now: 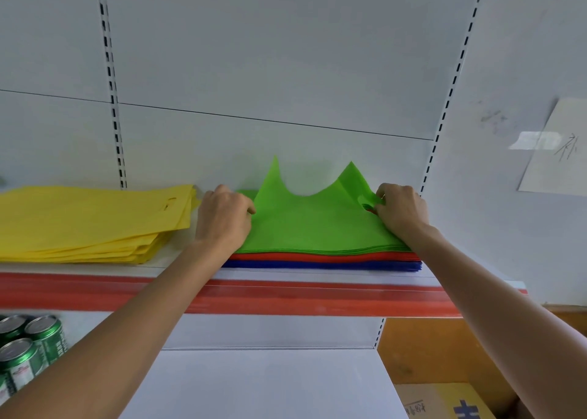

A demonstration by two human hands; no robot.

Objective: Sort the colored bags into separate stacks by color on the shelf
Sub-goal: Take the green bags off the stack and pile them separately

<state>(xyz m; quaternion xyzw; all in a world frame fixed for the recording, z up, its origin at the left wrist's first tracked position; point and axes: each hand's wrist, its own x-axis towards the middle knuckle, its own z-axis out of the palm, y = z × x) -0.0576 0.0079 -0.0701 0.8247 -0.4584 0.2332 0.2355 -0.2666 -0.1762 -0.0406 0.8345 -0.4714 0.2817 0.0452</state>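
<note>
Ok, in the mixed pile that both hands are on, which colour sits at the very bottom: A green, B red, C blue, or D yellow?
C: the blue bags lie lowest, under the red bags, with the green bags on top.

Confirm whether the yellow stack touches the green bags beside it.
Apart. The head view shows a strip of white shelf and the left hand between the yellow stack and the green bags.
</note>
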